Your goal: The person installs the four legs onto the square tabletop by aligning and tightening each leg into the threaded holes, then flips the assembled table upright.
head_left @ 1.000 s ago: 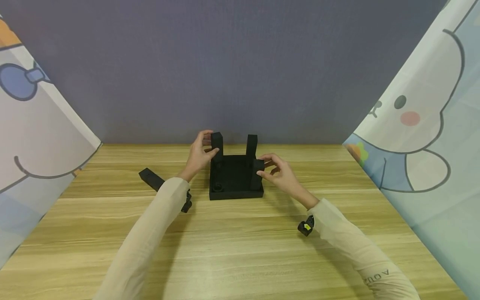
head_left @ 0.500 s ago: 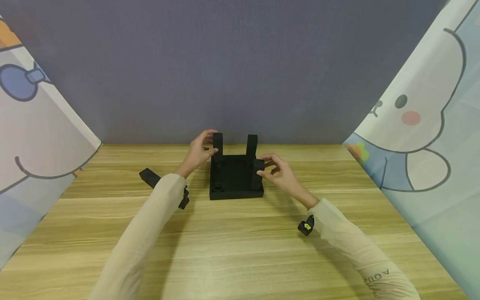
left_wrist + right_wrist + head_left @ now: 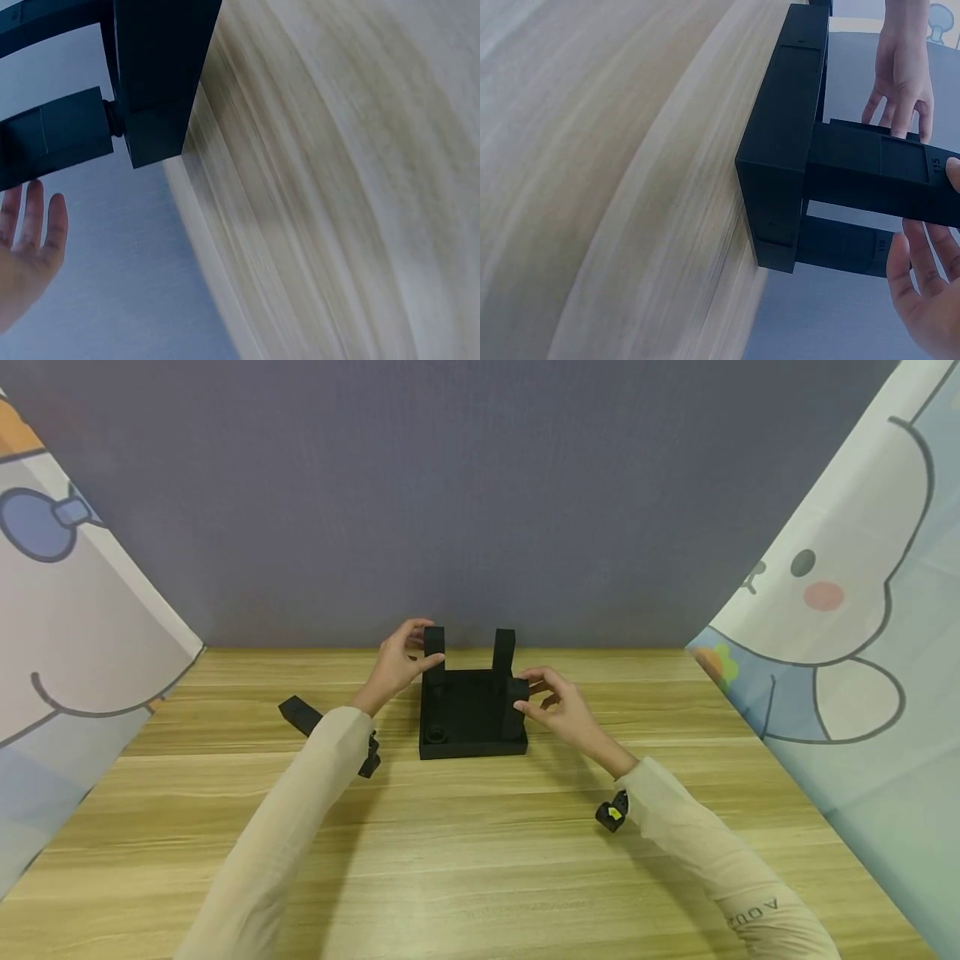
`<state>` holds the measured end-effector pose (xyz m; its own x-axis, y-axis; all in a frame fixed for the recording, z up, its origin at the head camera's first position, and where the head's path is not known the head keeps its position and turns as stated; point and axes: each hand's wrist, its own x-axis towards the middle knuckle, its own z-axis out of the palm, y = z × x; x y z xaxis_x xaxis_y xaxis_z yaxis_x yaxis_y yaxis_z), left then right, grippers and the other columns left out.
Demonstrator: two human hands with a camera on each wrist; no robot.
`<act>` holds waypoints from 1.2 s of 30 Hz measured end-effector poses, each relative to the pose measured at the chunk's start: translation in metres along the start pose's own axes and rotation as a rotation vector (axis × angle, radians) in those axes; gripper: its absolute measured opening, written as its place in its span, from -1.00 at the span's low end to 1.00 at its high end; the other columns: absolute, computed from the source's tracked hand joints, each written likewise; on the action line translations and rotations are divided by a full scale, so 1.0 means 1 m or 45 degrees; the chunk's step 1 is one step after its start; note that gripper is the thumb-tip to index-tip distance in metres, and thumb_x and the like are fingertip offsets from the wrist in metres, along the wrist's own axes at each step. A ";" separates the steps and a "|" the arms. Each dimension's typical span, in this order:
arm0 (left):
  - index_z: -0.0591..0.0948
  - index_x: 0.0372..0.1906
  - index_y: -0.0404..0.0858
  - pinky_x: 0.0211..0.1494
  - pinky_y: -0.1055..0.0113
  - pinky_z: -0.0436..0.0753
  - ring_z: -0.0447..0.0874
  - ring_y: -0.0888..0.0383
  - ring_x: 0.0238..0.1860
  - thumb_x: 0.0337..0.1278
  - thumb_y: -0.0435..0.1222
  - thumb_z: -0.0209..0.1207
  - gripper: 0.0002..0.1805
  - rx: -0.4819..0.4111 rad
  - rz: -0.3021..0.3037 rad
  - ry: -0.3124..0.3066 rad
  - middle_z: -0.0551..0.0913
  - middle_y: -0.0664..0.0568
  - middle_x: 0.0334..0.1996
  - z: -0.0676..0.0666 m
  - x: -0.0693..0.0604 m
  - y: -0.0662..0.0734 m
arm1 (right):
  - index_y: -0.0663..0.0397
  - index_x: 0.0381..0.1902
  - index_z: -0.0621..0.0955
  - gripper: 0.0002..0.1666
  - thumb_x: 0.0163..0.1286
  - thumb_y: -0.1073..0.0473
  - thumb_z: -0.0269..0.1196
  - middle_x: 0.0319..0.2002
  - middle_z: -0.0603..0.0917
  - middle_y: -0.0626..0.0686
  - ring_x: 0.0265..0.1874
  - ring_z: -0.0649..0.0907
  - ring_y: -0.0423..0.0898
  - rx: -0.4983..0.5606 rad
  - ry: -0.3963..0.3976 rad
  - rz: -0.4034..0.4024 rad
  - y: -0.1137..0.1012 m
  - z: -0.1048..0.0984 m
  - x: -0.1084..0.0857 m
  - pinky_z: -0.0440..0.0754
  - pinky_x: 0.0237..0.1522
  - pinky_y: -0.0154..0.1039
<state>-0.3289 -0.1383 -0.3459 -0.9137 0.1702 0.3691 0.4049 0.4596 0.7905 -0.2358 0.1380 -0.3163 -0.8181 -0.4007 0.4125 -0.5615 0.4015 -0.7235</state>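
Observation:
A black square base (image 3: 471, 710) with a low rim lies on the table, and three black square legs stand at its corners. My left hand (image 3: 397, 667) pinches the back-left leg (image 3: 435, 647) near its top, thumb across the front. In the left wrist view, a thin neck joins that leg (image 3: 56, 139) to the base (image 3: 161, 75), with a narrow gap there. My right hand (image 3: 558, 706) holds the front-right leg (image 3: 514, 718) near its top between thumb and fingers. At the back right stands another leg (image 3: 503, 652), untouched. The front-left corner has a round socket (image 3: 435, 735).
A loose black leg (image 3: 302, 715) lies on the wooden table (image 3: 480, 860), left of the base and partly behind the left sleeve. A grey panel (image 3: 450, 502) rises behind the table's back edge. Printed cloths flank both sides.
The back-left leg has gone from a slight leftward tilt to upright. My left thumb has shifted across its front face, and the left forearm sits slightly further left. The right hand stays put.

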 end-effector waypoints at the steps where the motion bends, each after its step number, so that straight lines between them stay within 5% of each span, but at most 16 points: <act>1: 0.36 0.20 -0.18 -0.12 0.05 0.59 0.56 -0.08 -0.05 -0.04 -0.29 0.31 -0.38 -0.006 0.004 0.017 0.49 -0.17 -0.01 0.001 0.000 0.001 | 0.39 0.01 0.46 -0.55 0.16 0.37 0.27 -0.05 0.54 0.29 -0.18 0.60 0.15 0.000 0.000 0.001 0.000 0.000 0.000 0.54 -0.30 -0.05; 13: 0.42 0.10 -0.21 -0.16 0.06 0.60 0.59 -0.06 -0.15 -0.03 -0.24 0.31 -0.46 0.054 -0.005 0.139 0.53 -0.17 -0.09 0.007 -0.001 0.008 | 0.39 0.01 0.46 -0.55 0.16 0.37 0.27 -0.03 0.54 0.28 -0.18 0.61 0.15 -0.007 0.006 -0.013 0.001 0.000 0.000 0.55 -0.31 -0.05; 23: 0.25 0.22 -0.30 -0.01 0.04 0.53 0.49 -0.13 0.00 0.09 -0.27 0.20 -0.39 0.018 -0.018 0.022 0.39 -0.23 0.11 0.002 -0.001 0.006 | 0.38 0.01 0.46 -0.56 0.15 0.38 0.27 -0.04 0.54 0.29 -0.19 0.61 0.15 -0.003 0.006 -0.014 0.001 0.000 -0.001 0.55 -0.31 -0.05; 36: 0.33 0.19 -0.23 -0.04 0.08 0.57 0.53 -0.07 -0.01 0.12 -0.25 0.17 -0.48 0.018 -0.031 -0.058 0.43 -0.17 0.08 -0.002 -0.001 0.004 | 0.38 0.02 0.46 -0.55 0.16 0.37 0.27 -0.02 0.53 0.27 -0.17 0.60 0.14 0.003 -0.003 -0.005 0.002 0.000 -0.002 0.55 -0.30 -0.06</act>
<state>-0.3265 -0.1381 -0.3419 -0.9239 0.1981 0.3274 0.3827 0.4763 0.7917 -0.2353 0.1391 -0.3183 -0.8154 -0.4046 0.4141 -0.5647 0.3981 -0.7229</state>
